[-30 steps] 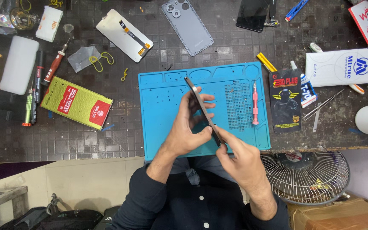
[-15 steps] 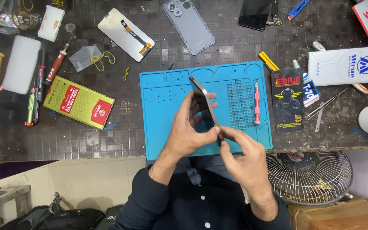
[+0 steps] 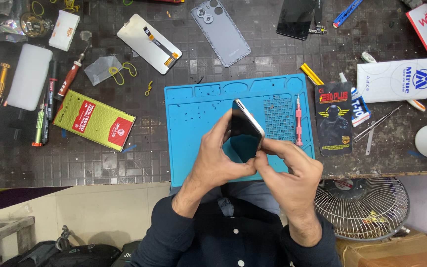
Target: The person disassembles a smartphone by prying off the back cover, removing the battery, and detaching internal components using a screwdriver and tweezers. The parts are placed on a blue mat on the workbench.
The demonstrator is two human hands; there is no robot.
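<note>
Centrally, low in the head view: left hand (image 3: pixel 218 160) wrapped around a dark phone (image 3: pixel 245 132), tilted on edge above the blue mat (image 3: pixel 198 113); right hand (image 3: pixel 287 170) pinching its lower corner. Beside them, a pink screwdriver (image 3: pixel 298 121) on the mat, across the dark desk (image 3: pixel 100 163).
</note>
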